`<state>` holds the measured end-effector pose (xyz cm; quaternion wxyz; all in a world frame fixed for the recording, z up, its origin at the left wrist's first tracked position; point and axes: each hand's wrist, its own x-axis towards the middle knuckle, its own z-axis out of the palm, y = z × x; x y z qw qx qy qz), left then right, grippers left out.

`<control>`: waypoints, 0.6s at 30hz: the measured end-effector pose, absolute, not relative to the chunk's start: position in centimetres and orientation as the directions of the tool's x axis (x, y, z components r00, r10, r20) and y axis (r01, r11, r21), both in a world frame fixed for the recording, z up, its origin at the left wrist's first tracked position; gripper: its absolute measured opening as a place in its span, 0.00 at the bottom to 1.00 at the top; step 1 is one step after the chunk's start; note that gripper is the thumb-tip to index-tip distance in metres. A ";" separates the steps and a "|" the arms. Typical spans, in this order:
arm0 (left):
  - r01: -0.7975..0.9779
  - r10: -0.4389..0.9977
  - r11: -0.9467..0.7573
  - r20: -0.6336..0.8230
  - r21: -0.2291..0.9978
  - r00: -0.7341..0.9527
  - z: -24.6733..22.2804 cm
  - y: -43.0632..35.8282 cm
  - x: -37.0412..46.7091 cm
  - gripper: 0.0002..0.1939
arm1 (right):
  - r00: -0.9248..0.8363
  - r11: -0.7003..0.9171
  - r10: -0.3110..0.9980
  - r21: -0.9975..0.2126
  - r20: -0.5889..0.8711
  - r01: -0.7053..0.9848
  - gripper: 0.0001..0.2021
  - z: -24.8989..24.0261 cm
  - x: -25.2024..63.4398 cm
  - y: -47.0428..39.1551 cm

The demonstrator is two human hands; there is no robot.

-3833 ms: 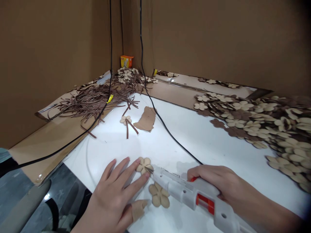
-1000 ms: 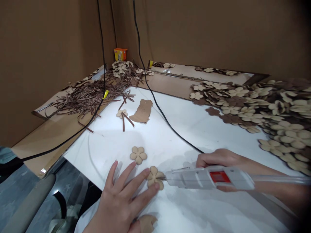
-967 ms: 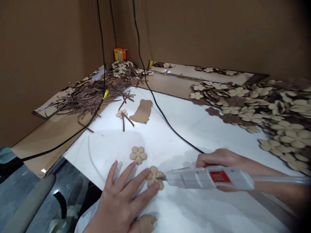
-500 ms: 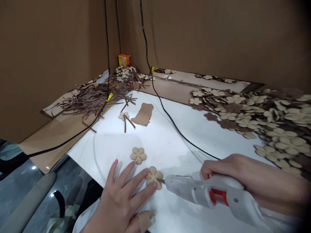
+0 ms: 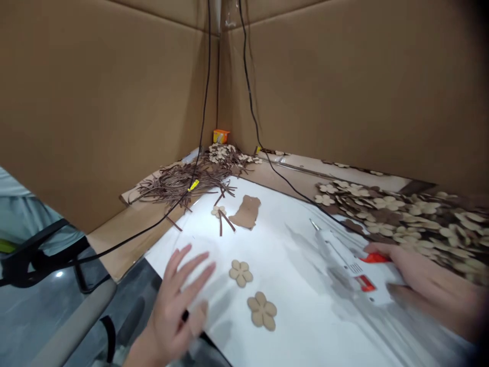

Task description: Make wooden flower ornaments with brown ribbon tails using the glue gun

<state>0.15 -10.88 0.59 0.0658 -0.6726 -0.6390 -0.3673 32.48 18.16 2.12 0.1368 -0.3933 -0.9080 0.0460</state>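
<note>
Two beige five-petal flowers lie flat on the white board, an upper one (image 5: 240, 273) and a lower one (image 5: 262, 311). My left hand (image 5: 185, 295) is left of them, fingers spread, a tan wrap around its thumb. On the right, my right hand (image 5: 416, 280) is closed on a white and red electric tool (image 5: 351, 265), whose metal tip points up and left above the board. Farther back, a small flower with brown strips (image 5: 219, 211) rests beside a brown scrap (image 5: 247, 211).
Brown strips (image 5: 171, 183) are heaped at the back left. Many beige and brown flowers (image 5: 401, 214) pile up at the right. An orange box (image 5: 220, 136) stands in the corner of the cardboard walls. Black cables (image 5: 248, 86) hang across the work area.
My left hand has lifted off the lower flower and moved left. The tool in my right hand has come away from that flower to the upper right. The view has tilted up.
</note>
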 end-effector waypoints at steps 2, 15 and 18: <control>0.805 0.818 -0.065 0.493 0.590 -0.295 1.5 -10.2 -2.5 0.21 | -0.668 0.690 0.721 -0.288 0.184 0.664 0.11 1.3 32.4 18.6; 0.752 0.898 0.223 0.169 0.620 -0.406 3.5 -6.1 -15.0 0.16 | -0.715 0.710 0.699 -0.098 -0.017 0.697 0.29 -0.6 32.0 20.9; 0.762 0.897 0.187 0.209 0.620 -0.390 4.3 -5.8 -16.7 0.13 | -0.708 0.706 0.706 -0.094 0.003 0.702 0.27 -0.1 31.8 20.4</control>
